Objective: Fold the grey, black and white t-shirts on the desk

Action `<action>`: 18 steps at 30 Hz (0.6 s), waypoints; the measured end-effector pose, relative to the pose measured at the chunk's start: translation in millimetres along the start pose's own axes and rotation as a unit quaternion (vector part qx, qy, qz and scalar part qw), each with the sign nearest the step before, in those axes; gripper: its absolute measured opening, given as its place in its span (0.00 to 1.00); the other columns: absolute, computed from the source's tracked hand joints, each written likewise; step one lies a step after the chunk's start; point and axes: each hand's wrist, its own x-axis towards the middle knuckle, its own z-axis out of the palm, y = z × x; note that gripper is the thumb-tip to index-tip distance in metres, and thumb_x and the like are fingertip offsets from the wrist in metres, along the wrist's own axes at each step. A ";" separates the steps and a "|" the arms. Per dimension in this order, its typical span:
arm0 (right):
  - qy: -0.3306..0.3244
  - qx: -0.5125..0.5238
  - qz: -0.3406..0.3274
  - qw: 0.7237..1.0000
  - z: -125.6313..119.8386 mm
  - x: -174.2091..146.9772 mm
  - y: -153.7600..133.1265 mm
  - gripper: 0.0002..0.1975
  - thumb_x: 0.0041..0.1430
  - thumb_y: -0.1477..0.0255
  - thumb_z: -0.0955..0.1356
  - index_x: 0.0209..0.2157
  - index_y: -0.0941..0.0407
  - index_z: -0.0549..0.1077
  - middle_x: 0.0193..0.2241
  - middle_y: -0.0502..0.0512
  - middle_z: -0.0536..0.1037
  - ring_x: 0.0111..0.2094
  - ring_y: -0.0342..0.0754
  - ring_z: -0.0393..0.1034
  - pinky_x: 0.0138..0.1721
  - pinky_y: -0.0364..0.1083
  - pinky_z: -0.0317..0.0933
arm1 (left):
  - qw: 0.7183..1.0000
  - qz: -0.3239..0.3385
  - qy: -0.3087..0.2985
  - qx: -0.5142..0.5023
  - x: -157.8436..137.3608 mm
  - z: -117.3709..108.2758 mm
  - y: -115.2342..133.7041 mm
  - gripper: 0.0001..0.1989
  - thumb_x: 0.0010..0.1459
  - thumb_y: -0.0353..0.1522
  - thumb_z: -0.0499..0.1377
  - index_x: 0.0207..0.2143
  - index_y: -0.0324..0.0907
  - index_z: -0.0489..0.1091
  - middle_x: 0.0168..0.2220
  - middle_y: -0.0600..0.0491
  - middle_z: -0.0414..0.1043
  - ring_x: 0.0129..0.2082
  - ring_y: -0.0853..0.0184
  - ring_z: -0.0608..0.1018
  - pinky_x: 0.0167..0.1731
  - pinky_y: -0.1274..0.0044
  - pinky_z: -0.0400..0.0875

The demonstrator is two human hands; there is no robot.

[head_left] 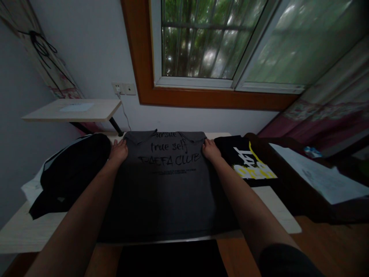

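Note:
A dark grey T-shirt with black lettering lies spread over the table, its lower edge along the table's front. Its upper part is folded, with flaps at both top corners. My left hand is at the top left corner, fingers closed on the shirt's edge. At the opposite corner my right hand pinches the edge in the same way. The fingertips are partly hidden in the dim light. Just right of my right hand lies a folded black garment with a white and yellow print.
A bundle of black cloth lies on the table's left side, below a raised wooden shelf. The pale tabletop shows at the right. Further right, a paper sheet rests on a dark brown surface. A window stands behind.

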 end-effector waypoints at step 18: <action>0.074 -0.012 -0.045 0.996 -13.2 -93.7 12.5 0.25 0.71 0.71 0.56 0.64 0.62 0.67 0.65 0.66 0.68 0.65 0.56 0.61 0.66 0.53 0.56 | 0.994 0.073 0.081 0.019 -72.7 -1.2 11.2 0.28 0.61 0.31 0.49 0.63 0.39 0.69 0.67 0.44 0.65 0.72 0.54 0.58 0.70 0.59 0.53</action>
